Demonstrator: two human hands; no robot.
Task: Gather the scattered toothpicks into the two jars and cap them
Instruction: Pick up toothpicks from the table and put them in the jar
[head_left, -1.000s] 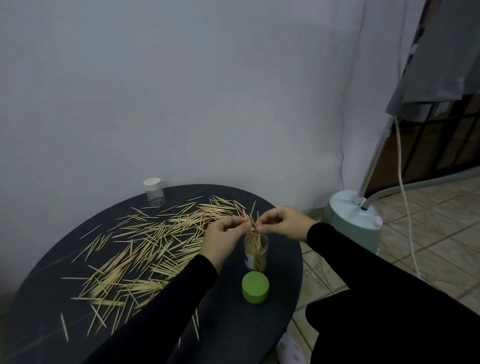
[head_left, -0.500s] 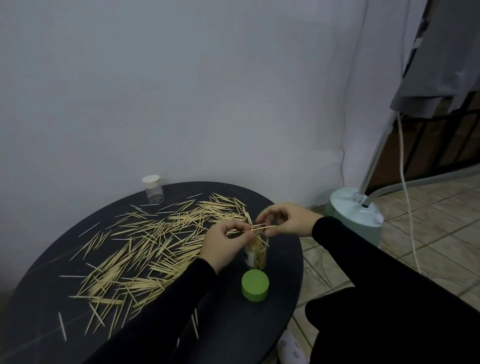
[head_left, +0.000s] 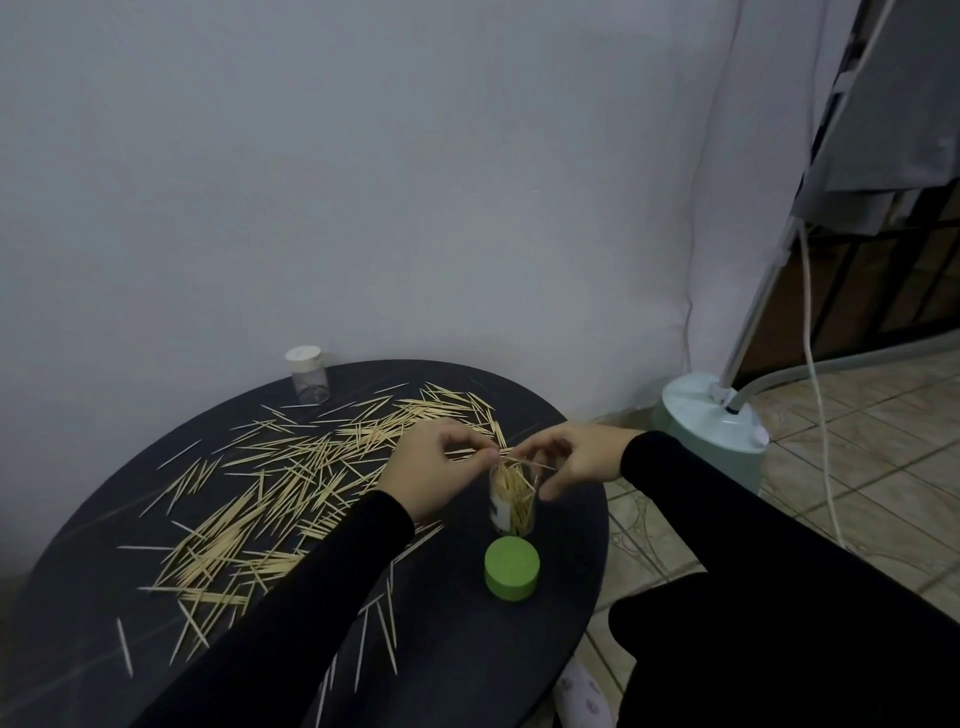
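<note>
Two jars: the open jar (head_left: 511, 501) holds toothpicks, the capped jar (head_left: 309, 375) looks empty; both hands, left hand (head_left: 434, 475) and right hand (head_left: 579, 457), pinch a toothpick bundle (head_left: 511, 460) above it, on a dark round table (head_left: 467, 649) by a white wall (head_left: 363, 182).

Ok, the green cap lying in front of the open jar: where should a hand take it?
Probably from above, fingers on opposite sides of the green cap's round wall. It sits flat and apart from the open jar, with bare table around it.

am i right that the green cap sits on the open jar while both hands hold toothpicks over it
Not quite. The head view shows the green cap lying on the table in front of the open jar, not on it. The left hand and right hand do hold toothpicks over it.
</note>
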